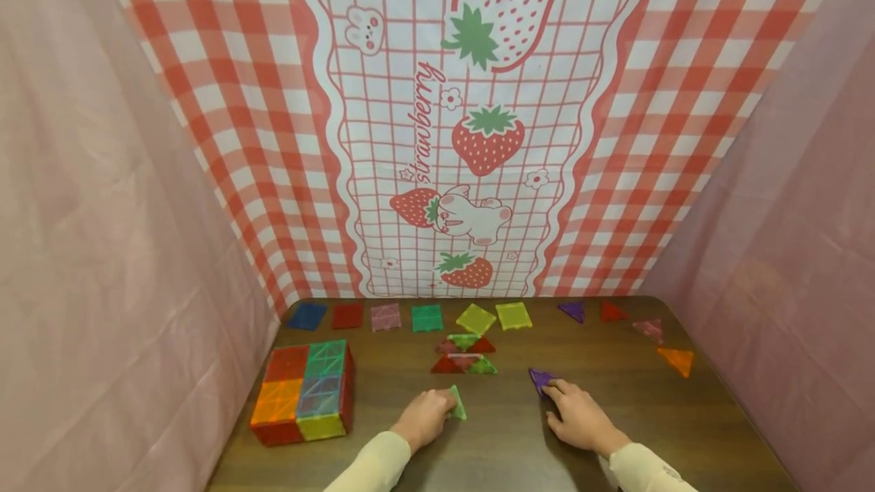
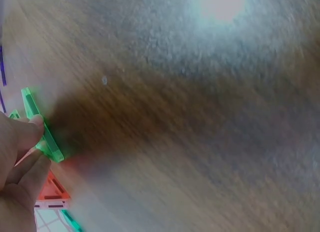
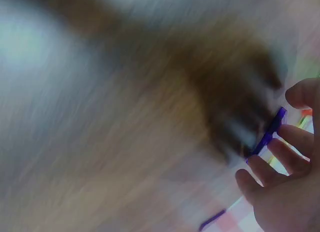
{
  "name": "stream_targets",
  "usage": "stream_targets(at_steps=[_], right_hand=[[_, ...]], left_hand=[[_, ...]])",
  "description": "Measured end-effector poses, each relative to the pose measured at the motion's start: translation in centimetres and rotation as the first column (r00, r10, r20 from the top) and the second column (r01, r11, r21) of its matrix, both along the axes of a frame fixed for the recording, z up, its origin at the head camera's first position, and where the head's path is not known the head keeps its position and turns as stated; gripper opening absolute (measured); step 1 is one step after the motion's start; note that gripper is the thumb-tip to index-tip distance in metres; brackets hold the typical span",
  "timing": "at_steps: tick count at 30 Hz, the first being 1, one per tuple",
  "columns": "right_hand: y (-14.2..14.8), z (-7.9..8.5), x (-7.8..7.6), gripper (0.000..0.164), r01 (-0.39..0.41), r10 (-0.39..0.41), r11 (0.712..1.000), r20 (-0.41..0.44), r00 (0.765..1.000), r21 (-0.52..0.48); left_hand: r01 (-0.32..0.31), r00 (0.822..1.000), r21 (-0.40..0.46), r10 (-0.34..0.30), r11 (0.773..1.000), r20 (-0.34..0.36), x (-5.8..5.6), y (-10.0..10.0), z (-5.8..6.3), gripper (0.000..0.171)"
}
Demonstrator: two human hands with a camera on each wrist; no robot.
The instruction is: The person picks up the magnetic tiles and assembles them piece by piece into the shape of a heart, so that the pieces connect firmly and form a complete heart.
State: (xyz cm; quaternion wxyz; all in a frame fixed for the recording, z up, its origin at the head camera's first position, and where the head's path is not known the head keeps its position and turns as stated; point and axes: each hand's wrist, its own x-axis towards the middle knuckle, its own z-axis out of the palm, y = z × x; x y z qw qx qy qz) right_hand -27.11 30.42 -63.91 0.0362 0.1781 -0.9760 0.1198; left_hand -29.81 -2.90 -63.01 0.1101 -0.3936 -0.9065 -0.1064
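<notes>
My cream sleeves [image 1: 374, 465] reach in over the brown wooden table [image 1: 499, 446]. My left hand [image 1: 422, 417] pinches a green triangle [image 1: 459, 404] between thumb and fingers, the tile standing tilted on edge rather than flat. My right hand [image 1: 579, 417], well apart from it, is loose and not clenched: the fingers are spread a little and their tips touch a purple triangle [image 1: 540, 380], while my thumb stands away from it.

To the left of my left hand sits a box-like block [image 1: 302, 393] of see-through tiles; its top shows red, green, orange and blue squares.

Just past my left hand lie two short strips of triangles, the nearer strip [image 1: 464, 364] and the farther strip [image 1: 466, 344], both in red, pink and green.

Off to the right is an orange triangle [image 1: 678, 361], then a pink triangle [image 1: 649, 330]. Along the far edge I see a blue square [image 1: 307, 316], a red square [image 1: 347, 316], a pink square [image 1: 386, 316], a teal square [image 1: 427, 317], two yellow squares [image 1: 514, 315], another purple triangle [image 1: 573, 311] and a red triangle [image 1: 613, 311]. Behind them hangs a strawberry-print cloth [image 1: 488, 144].
</notes>
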Motion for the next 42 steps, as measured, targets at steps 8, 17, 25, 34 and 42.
stream_targets(at_steps=[8,17,25,34,42], right_hand=[[-3.8,-0.5,1.3,0.045,-0.128,0.128,0.992,-0.106,0.986,0.002],[-6.8,0.3,1.9,0.046,-0.203,0.204,0.979,-0.053,0.977,0.023],[-8.9,0.4,1.6,0.056,-0.239,0.239,0.971,0.055,0.970,-0.007],[-9.7,0.4,1.6,0.057,-0.251,0.250,0.968,0.084,0.965,-0.003],[-9.7,0.5,1.7,0.058,-0.252,0.251,0.968,0.069,0.966,0.003]], left_hand=[[-0.009,1.000,0.018,0.009,1.000,-0.011,0.3,0.1,-0.2,0.019],[-0.012,1.000,0.019,0.013,1.000,-0.021,0.5,0.5,-0.3,0.019],[0.000,1.000,0.000,0.000,1.000,-0.015,0.7,1.1,-0.2,0.019],[-0.033,0.998,-0.156,0.039,0.987,0.038,0.5,1.8,-0.3,0.035],[-0.048,0.999,-0.250,0.052,0.967,0.009,0.4,2.4,-0.1,0.037]])
